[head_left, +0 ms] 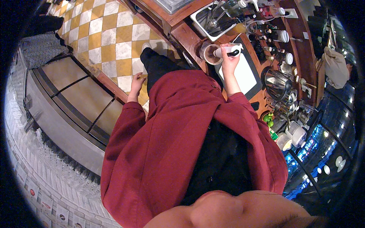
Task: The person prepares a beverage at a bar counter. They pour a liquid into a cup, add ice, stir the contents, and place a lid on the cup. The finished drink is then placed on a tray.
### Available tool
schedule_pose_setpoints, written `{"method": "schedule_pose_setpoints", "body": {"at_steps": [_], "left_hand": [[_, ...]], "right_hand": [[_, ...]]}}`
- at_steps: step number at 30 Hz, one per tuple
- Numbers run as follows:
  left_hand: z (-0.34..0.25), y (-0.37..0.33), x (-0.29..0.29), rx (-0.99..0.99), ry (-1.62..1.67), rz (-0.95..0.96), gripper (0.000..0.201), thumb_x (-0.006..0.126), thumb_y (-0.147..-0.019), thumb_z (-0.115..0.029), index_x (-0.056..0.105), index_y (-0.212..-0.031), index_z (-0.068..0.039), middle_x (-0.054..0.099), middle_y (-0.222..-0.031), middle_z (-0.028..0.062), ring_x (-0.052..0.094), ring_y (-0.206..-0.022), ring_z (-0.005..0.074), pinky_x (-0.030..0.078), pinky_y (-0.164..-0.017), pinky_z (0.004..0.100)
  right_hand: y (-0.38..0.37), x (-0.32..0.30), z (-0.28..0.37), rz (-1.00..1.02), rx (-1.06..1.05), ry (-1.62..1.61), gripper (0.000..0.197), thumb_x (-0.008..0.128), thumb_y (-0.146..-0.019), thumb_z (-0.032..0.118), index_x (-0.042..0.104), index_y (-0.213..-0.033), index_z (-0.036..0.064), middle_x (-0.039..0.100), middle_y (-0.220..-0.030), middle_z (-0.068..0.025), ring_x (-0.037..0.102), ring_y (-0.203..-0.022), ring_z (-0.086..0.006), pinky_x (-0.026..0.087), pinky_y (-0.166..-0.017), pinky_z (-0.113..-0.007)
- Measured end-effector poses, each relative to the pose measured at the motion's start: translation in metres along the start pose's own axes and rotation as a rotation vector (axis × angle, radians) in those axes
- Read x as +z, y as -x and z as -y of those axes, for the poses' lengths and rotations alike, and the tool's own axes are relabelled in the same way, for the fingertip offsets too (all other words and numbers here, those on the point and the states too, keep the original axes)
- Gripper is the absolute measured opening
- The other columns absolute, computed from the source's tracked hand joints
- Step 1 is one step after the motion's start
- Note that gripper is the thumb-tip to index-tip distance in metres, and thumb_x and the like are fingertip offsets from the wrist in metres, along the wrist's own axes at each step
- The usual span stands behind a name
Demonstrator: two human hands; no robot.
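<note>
Stick blender (218, 52), white with a black part at its top end, sits right of centre in the upper half of the frame. The right hand (229, 62) is closed around its body, with the thumb and fingers wrapped over it. The blender's lower end points left into the mouth of a clear round container (205, 57) with something brownish in it; how deep it reaches I cannot tell.

The left hand (136, 83) hangs left of centre beside the dark trousers (156, 62), its fingers loosely half-curled and holding nothing, over the yellow-and-white checkered floor (116, 40) at the upper left. Both arms come out of a dark red coat (171, 114), which fills the middle of the frame over a black buttoned top (220, 159).

Just below and right of the blender lies a white board (242, 76) with a dark border, on a wooden counter (186, 36). Above it, at top centre-right, a white-rimmed basin (195, 19) holds metal utensils. Toward the right stand a shiny steel vessel (276, 83) and, lower down, some green fruit (268, 120). A beige cloth bag (335, 69) hangs at the upper right. On the left runs a long metal-edged unit (49, 102) with glassware (66, 161) along its lower side.
</note>
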State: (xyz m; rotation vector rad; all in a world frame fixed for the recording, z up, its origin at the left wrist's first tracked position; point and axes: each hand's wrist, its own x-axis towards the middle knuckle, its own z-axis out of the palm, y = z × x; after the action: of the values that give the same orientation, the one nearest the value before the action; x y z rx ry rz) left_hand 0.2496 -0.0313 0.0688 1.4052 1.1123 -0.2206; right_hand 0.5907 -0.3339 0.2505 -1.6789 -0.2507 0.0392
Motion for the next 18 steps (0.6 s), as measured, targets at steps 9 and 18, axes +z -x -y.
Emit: {"method": "schedule_pose_setpoints", "body": {"at_steps": [9, 18], "left_hand": [[-0.0020, -0.0010, 0.0023, -0.009, -0.014, -0.026, 0.048, 0.072, -0.080, -0.017, 0.057, -0.126, -0.010, 0.057, -0.118, 0.0195, 0.055, -0.110, 0.0261, 0.046, -0.089, 0.0341], [-0.0048, 0.0011, 0.0006, 0.018, -0.072, -0.027, 0.048, 0.072, -0.080, -0.018, 0.058, -0.125, -0.011, 0.057, -0.118, 0.0202, 0.054, -0.111, 0.0273, 0.044, -0.090, 0.0347]], "right_hand": [[0.0002, 0.0012, 0.0051, 0.004, 0.009, 0.007, 0.037, 0.074, -0.078, 0.002, 0.048, -0.105, 0.0048, 0.063, -0.095, -0.0068, 0.061, -0.089, -0.0157, 0.049, -0.081, -0.031], [-0.0005, 0.0012, 0.0053, 0.005, 0.022, -0.023, 0.036, 0.074, -0.078, 0.002, 0.049, -0.104, 0.0050, 0.062, -0.096, -0.0072, 0.061, -0.089, -0.0161, 0.049, -0.082, -0.031]]}}
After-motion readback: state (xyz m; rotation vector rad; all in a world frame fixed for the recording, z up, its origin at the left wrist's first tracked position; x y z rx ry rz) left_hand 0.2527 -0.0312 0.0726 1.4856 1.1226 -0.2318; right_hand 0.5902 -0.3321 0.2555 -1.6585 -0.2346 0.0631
